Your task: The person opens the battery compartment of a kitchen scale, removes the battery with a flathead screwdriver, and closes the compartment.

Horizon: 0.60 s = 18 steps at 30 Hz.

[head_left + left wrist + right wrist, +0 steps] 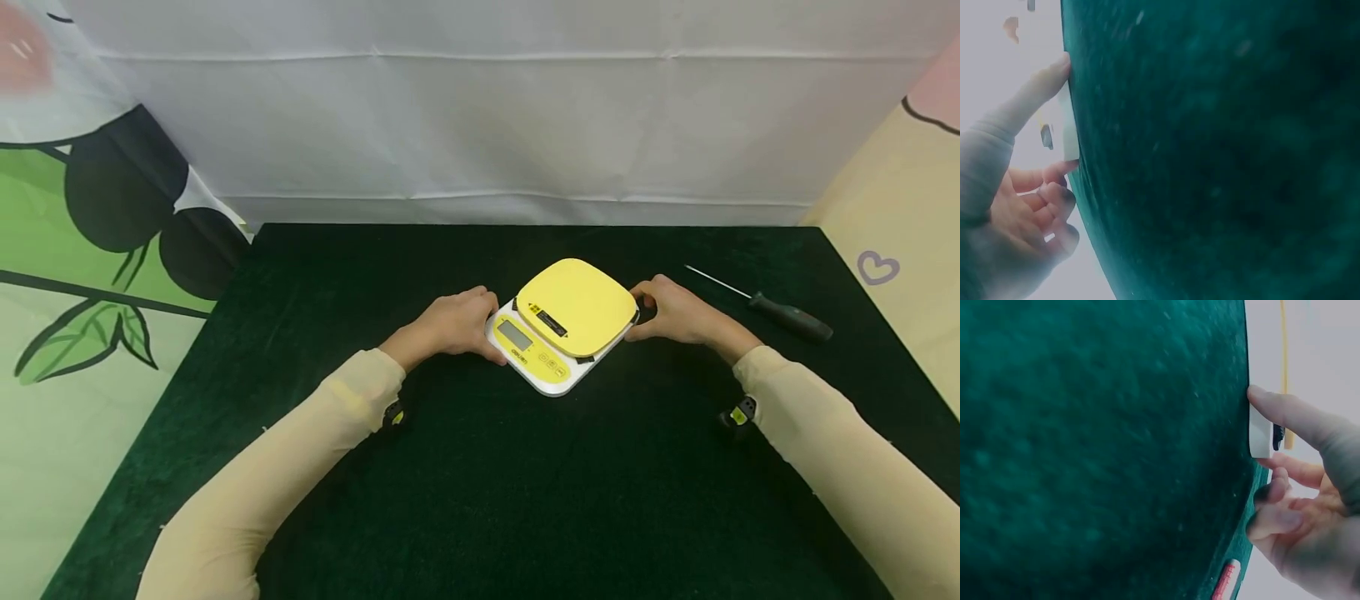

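Observation:
A kitchen scale with a yellow square platform, white base and small grey display lies turned at an angle on the dark green cloth. My left hand grips its left corner, thumb along the near side and index finger at the far side. Opposite it, my right hand pinches the right corner between thumb and fingers. The right wrist view shows that thumb against the white side of the base. In the left wrist view the other thumb touches the base's edge, while the remaining fingers curl loosely beside it.
A screwdriver with a dark handle lies right of the scale, beyond the right hand, its shaft pointing back left. A red and white object shows at the right wrist view's bottom. White cloth hangs behind the table.

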### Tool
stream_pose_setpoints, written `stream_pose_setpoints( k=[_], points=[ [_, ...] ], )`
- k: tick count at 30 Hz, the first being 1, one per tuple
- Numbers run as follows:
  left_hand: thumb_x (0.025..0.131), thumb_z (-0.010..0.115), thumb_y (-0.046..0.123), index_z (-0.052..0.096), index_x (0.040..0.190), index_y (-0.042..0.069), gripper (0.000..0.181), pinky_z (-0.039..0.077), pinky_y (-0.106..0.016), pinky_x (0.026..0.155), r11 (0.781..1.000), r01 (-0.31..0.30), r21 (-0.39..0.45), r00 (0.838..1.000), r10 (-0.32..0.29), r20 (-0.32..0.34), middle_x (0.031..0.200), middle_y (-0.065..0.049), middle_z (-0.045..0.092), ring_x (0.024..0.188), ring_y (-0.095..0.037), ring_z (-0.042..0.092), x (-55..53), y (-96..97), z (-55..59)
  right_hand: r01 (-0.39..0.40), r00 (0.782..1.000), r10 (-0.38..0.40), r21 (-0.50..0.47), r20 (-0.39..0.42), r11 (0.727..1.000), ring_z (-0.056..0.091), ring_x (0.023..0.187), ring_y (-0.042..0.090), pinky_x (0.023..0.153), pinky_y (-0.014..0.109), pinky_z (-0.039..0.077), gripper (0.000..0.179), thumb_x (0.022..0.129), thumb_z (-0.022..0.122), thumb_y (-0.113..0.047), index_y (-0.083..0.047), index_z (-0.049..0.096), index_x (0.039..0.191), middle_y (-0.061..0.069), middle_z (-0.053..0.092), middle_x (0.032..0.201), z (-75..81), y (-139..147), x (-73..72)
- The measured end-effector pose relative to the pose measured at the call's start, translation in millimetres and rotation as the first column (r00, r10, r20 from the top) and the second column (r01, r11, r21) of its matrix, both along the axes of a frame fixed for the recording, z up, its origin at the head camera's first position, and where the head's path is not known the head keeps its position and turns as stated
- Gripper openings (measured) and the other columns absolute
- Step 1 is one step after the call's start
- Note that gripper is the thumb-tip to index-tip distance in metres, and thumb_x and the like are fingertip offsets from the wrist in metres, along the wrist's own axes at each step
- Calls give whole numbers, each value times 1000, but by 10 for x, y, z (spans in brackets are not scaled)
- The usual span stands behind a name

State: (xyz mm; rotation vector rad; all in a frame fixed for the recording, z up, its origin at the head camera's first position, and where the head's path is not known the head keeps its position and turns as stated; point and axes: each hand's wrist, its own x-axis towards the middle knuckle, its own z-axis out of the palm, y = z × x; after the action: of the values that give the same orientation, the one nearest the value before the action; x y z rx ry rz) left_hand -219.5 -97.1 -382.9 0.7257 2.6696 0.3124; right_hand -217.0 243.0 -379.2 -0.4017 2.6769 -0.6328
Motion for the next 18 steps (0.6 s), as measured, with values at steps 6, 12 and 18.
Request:
stream_pose_setpoints(
  k=[6,12,18],
  points=[
    [71,79,61,57,120,14,71,45,-29,70,999,-4,-52,999,2,-37,102,1,52,84,-15,53,112,44,17,-18,999,17,14,40,1000,43,98,31,78,39,40,65,82,79,-26,3,49,132,18,44,111,10,20,-69],
    [73,82,52,53,123,15,69,47,-30,75,999,-25,22,999,24,37,107,1,51,88,-16,53,103,24,23,49,995,-47,-17,88,999,48,92,28,72,35,42,68,85,75,-25,3,43,138,18,49,108,30,-42,16],
    [74,85,42,47,134,15,76,49,-32,83,993,-42,115,991,27,130,115,-1,50,96,-17,53,32,-17,-20,130,984,-116,-96,138,987,49,90,25,70,30,43,72,86,74,-20,4,36,142,16,51,103,37,-110,136]
  ],
)
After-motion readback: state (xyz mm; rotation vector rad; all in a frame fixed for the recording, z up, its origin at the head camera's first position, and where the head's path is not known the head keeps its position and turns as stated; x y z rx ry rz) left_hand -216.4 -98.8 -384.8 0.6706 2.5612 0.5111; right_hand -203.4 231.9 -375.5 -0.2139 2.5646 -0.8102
